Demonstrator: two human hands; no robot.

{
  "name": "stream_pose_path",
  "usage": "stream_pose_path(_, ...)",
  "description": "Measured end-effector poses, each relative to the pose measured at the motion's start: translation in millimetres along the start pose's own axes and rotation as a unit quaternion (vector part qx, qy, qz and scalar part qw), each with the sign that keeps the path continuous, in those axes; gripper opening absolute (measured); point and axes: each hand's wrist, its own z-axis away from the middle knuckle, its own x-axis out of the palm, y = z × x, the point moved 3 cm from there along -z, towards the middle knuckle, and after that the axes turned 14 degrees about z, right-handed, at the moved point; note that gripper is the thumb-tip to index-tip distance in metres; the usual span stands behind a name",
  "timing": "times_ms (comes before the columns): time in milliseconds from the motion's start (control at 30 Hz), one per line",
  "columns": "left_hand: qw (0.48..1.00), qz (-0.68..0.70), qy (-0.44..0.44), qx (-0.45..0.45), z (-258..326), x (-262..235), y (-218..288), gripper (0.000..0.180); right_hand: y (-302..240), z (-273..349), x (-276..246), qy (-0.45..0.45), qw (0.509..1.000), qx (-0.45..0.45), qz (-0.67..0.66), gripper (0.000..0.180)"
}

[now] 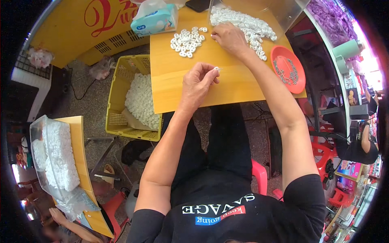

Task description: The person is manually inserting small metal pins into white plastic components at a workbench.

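Observation:
My left hand is over the near part of the yellow table. Its thumb and fingers pinch a small white plastic piece, with a thin metal pin sticking out to the right. Farther off, my right hand reaches across to the heap of loose white pieces. Its fingertips are drawn together low over the table; whatever is between them is too small to make out. Left of that hand lies a loose cluster of white oval pieces with dark holes. A red oval plate holding thin metal pins sits beside my right forearm.
A tissue pack and a dark phone lie at the table's far side. A yellow crate of white pieces stands on the floor at left. Beyond it, a clear bin rests on another table, near another person's arm.

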Motion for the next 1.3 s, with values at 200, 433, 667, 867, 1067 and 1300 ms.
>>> stream_pose_path(200,1.0,0.015,0.004,0.013,-3,0,-2,0.014,5,12,0,0.042,0.998,-0.039,0.006,0.013)
stream_pose_path(433,1.0,0.028,0.01,0.01,-2,-2,-1,0.014,1,33,-31,-0.047,0.938,0.112,-0.324,0.024)
stream_pose_path(667,0.999,0.04,0.015,0.007,-1,-1,1,0.014,-27,82,-62,-0.153,0.763,0.193,-0.598,0.037)
stream_pose_path(867,0.999,0.043,0.001,0.013,-2,-2,1,0.014,-43,101,-65,-0.121,0.771,0.195,-0.594,0.034)
stream_pose_path(1067,0.999,0.04,0.001,0.007,-1,-3,0,0.014,-46,108,-63,-0.104,0.755,0.252,-0.596,0.029)
stream_pose_path(1300,0.998,0.057,-0.009,0.012,-2,-4,1,0.014,-52,109,-59,-0.126,0.692,0.304,-0.642,0.03)
